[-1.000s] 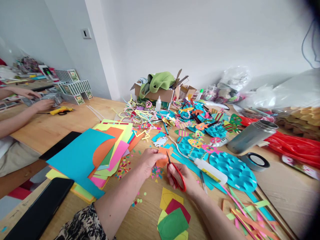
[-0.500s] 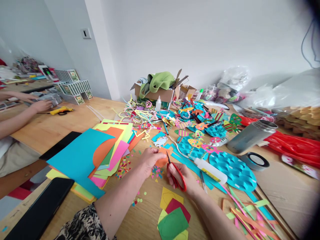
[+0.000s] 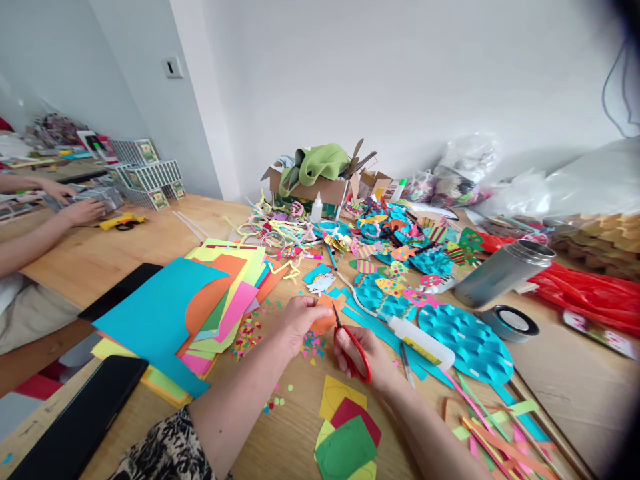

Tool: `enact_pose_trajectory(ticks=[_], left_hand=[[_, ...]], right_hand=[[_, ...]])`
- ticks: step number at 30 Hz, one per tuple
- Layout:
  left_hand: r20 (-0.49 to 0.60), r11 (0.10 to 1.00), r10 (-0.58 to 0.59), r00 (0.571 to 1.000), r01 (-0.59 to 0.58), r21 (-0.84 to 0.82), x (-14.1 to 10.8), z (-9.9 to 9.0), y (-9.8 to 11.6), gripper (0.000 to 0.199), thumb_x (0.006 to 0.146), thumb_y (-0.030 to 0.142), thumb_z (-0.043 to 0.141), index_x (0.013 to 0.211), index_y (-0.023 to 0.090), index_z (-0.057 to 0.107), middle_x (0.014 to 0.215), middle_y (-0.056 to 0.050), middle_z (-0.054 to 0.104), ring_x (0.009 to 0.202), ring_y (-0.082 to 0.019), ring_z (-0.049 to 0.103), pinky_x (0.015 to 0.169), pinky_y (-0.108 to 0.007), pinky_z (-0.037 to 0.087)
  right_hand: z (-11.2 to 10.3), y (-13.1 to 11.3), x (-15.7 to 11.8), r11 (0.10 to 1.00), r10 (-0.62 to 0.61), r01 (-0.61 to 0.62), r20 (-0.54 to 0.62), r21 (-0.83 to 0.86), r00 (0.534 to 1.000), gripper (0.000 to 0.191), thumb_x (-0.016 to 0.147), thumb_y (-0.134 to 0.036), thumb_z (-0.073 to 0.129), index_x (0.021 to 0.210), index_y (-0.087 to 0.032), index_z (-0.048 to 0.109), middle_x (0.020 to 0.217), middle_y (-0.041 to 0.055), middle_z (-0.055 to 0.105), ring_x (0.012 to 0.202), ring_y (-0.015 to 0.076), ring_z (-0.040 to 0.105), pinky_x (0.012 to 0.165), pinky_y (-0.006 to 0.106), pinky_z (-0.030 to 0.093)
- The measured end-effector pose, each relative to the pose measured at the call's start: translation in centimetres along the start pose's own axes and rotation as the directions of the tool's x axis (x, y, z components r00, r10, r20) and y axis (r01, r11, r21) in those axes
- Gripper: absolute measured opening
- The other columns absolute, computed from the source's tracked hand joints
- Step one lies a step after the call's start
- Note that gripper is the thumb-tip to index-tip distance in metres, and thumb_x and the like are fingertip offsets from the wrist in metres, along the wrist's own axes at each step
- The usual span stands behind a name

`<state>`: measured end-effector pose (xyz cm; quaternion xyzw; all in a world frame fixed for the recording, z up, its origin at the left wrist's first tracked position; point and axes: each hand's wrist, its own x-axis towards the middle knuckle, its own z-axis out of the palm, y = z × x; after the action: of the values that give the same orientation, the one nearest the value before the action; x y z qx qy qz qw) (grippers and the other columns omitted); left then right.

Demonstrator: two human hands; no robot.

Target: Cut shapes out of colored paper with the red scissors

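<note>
Between the thumb and fingers of my left hand (image 3: 301, 320) is a small piece of orange paper (image 3: 324, 321). My right hand (image 3: 367, 353) grips red-handled scissors (image 3: 361, 363), and their dark blades lie at the right edge of the orange paper. Whether the blades are closed on it I cannot tell. Below the hands, yellow, red and green paper pieces (image 3: 349, 447) overlap on the wooden table (image 3: 260, 433). Tiny coloured paper bits (image 3: 247, 337) are scattered beside my left hand. A white glue bottle (image 3: 423, 343) lies right of my right hand.
Coloured paper sheets (image 3: 160, 300) and a black phone (image 3: 80, 417) are at left. Blue scalloped discs (image 3: 465, 340), a metal flask (image 3: 505, 273), a tape roll (image 3: 510, 323) and paper strips (image 3: 505, 427) lie right. Another person's hands (image 3: 83, 212) work at far left.
My hands, the scissors and the orange paper are almost where they were. At far left, the other person's farther hand has shifted slightly.
</note>
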<state>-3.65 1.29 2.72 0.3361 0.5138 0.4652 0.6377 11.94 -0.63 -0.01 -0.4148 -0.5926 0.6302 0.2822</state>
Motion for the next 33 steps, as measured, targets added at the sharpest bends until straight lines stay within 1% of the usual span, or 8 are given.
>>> enact_pose_trajectory(ticks=[8, 18, 22, 28, 33], left_hand=[[0.013, 0.999, 0.003, 1.000, -0.003, 0.045, -0.17, -0.15, 0.18, 0.017, 0.051, 0.029, 0.072, 0.058, 0.015, 0.065, 0.052, 0.000, 0.059, 0.051, -0.011, 0.050, 0.054, -0.026, 0.036], [0.044, 0.997, -0.049, 0.998, 0.046, 0.059, -0.21, -0.38, 0.57, 0.022, 0.049, 0.032, 0.073, 0.061, 0.014, 0.066, 0.053, -0.001, 0.059, 0.050, -0.013, 0.051, 0.051, -0.026, 0.034], [0.039, 0.999, -0.038, 0.999, 0.037, 0.032, -0.09, -0.40, 0.42, 0.022, 0.048, 0.031, 0.074, 0.060, 0.014, 0.065, 0.055, -0.001, 0.060, 0.052, -0.012, 0.051, 0.053, -0.026, 0.036], [0.032, 0.997, -0.039, 0.999, 0.036, 0.063, -0.01, -0.45, 0.35, 0.022, 0.049, 0.031, 0.074, 0.061, 0.014, 0.067, 0.054, -0.001, 0.059, 0.052, -0.012, 0.051, 0.052, -0.025, 0.035], [0.039, 0.997, -0.029, 0.999, 0.026, 0.076, -0.06, -0.45, 0.31, 0.021, 0.050, 0.031, 0.073, 0.060, 0.014, 0.066, 0.055, -0.001, 0.060, 0.054, -0.014, 0.053, 0.054, -0.026, 0.037]], right_hand=[[-0.06, -0.15, 0.01, 1.000, 0.005, -0.005, 0.015, 0.009, 1.000, 0.065, 0.076, -0.082, 0.051, 0.064, -0.018, 0.051, 0.048, -0.0017, 0.052, 0.038, 0.0085, 0.045, 0.039, 0.021, 0.031], [-0.03, -0.41, -0.12, 1.000, 0.000, 0.000, 0.016, -0.015, 1.000, 0.065, 0.074, -0.083, 0.052, 0.063, -0.019, 0.051, 0.047, -0.0026, 0.051, 0.038, 0.0087, 0.042, 0.039, 0.022, 0.030], [-0.04, -0.44, -0.08, 1.000, 0.003, -0.002, 0.011, -0.022, 1.000, 0.065, 0.073, -0.083, 0.052, 0.062, -0.019, 0.050, 0.047, -0.0024, 0.050, 0.038, 0.0085, 0.042, 0.039, 0.021, 0.030], [-0.02, -0.59, -0.11, 1.000, 0.004, -0.004, 0.023, -0.026, 1.000, 0.065, 0.074, -0.083, 0.052, 0.062, -0.019, 0.050, 0.048, -0.0018, 0.051, 0.039, 0.0089, 0.042, 0.039, 0.022, 0.030], [-0.01, -0.56, -0.11, 1.000, -0.001, 0.001, 0.032, -0.016, 0.999, 0.064, 0.074, -0.082, 0.052, 0.064, -0.019, 0.051, 0.050, -0.0013, 0.052, 0.041, 0.0096, 0.043, 0.041, 0.023, 0.031]])
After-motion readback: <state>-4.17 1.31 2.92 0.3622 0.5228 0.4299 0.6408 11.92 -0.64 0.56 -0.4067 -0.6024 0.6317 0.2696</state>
